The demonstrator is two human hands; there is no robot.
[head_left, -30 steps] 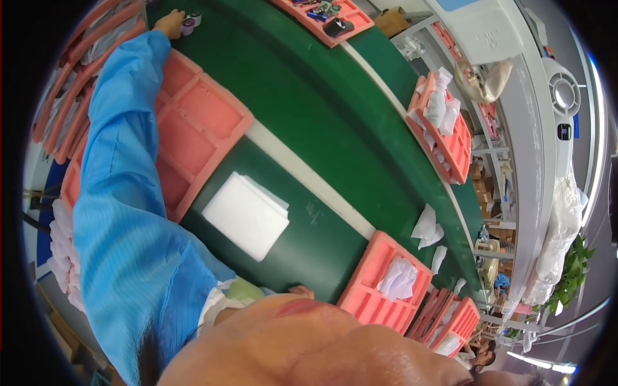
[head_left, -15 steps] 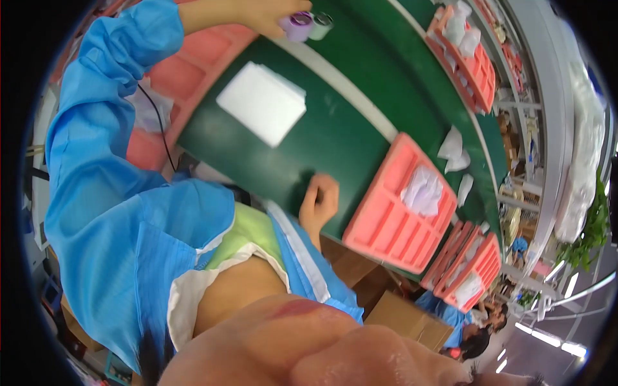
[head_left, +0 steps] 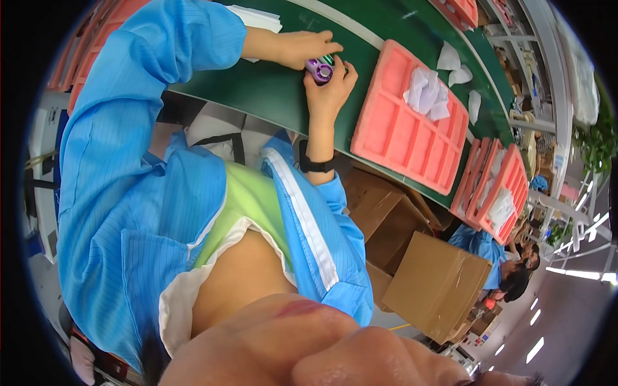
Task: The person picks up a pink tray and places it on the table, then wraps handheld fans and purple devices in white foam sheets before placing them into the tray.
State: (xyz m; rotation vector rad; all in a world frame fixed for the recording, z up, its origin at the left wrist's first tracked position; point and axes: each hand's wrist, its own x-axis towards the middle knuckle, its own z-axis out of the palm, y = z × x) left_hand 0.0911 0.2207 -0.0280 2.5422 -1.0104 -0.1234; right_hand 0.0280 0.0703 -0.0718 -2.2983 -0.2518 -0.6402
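My left hand [head_left: 301, 49] and my right hand [head_left: 328, 90] meet over the green table. Between them is a small purple cylinder [head_left: 318, 71] with a round silvery middle. A small green cylinder [head_left: 328, 59] lies right against it, mostly covered by fingers. My right thumb and fingers close round the purple one from the near side. From the left, my left hand bends over the pair, its fingers at the green one. Exactly where each fingertip presses is hidden. A stack of white sheets [head_left: 257, 18] lies beside my left forearm, partly behind it.
Right of my hands is a pink compartment tray [head_left: 368, 132] holding crumpled white wrapping [head_left: 426, 93]. More pink trays [head_left: 508, 219] stand farther right, near another person in blue [head_left: 479, 243]. Loose white wrappings [head_left: 454, 64] lie beyond the tray. Cardboard boxes [head_left: 434, 283] stand below the table's edge.
My left hand has brought the two cylinders from the far left in towards my right hand. The right hand has risen and taken hold too. The view has shifted, so the white sheets appear higher.
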